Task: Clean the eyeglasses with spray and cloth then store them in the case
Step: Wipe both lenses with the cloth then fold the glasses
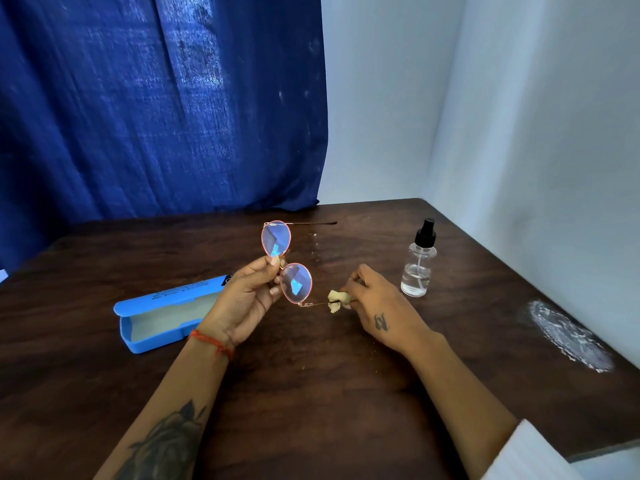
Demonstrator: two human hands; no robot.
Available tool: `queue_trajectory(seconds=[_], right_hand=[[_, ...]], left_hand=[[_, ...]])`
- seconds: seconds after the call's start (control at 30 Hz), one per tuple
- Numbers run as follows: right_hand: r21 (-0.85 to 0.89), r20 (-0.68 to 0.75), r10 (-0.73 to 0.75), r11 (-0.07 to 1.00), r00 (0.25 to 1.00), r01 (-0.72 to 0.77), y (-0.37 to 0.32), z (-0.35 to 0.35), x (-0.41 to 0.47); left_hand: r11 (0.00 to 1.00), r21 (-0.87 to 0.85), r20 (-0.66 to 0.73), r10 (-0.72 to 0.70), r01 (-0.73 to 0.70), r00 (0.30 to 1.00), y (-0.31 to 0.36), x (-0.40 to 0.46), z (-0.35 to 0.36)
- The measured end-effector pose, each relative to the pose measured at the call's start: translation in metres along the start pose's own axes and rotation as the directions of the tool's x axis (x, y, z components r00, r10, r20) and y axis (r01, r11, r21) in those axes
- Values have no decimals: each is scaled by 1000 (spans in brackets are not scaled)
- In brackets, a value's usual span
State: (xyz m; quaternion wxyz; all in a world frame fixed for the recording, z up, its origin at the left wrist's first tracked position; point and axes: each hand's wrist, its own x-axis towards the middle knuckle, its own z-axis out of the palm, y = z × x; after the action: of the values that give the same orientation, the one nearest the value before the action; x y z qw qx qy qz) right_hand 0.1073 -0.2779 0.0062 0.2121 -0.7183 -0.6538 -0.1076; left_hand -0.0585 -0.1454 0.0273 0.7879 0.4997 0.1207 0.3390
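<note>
Pink-rimmed eyeglasses [277, 239] are held up on end above the table, lenses facing me. My left hand [246, 299] pinches them at the bridge between the two lenses. My right hand [375, 303] grips a small cream cloth [337, 301] wrapped around the lower temple arm. The upper temple arm sticks out to the right. A clear spray bottle [418, 268] with a black pump top stands upright to the right of my right hand. An open blue case [156, 313] lies to the left, partly behind my left hand.
The dark wooden table [311, 393] sits in a corner, with a blue curtain [156, 105] behind and white walls at the back right and right. A white powdery smear [568, 336] marks the table near its right edge.
</note>
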Motion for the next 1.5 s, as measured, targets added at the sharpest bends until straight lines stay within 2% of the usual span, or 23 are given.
queue_trajectory(seconds=[0.2,0.3,0.37,0.43,0.53,0.6,0.67,0.77,0.9,1.23,1.5], right_hand=[[-81,30,94,992,995,-91,10,-2,-2],[-116,28,206,973,978,-202,17,-2,-6],[-117,-20,314,942,949,-314,19,-5,-10],[-52,-163,365,925,917,-377,16,-9,-13],[211,-366,368,928,855,-309,0,-17,-9],[306,-400,339,925,852,-224,-11,-23,4],[320,-409,299,932,862,-172,-20,-29,22],[206,-407,148,976,901,-68,-31,-35,48],[53,-247,-16,998,969,30,-35,-29,68],[-170,-177,-94,983,980,64,-14,-18,84],[-290,-111,32,955,993,-63,12,-26,80]], left_hand=[[1000,8,-17,-12,12,1000,6,-2,0],[1000,27,-18,-11,11,1000,8,-3,-1],[998,68,-4,-11,12,1000,9,-4,-3],[991,130,21,-24,21,1000,9,-5,-3],[972,233,61,-39,24,997,6,-6,-2],[953,303,83,-44,17,996,4,-6,-1],[938,347,91,-48,14,995,3,-7,-2],[918,396,112,-51,2,992,3,-8,-4],[867,497,132,-46,-27,990,2,-7,-8],[853,522,91,-79,20,993,-1,-4,-14],[893,446,49,-97,65,994,-3,-2,-13]])
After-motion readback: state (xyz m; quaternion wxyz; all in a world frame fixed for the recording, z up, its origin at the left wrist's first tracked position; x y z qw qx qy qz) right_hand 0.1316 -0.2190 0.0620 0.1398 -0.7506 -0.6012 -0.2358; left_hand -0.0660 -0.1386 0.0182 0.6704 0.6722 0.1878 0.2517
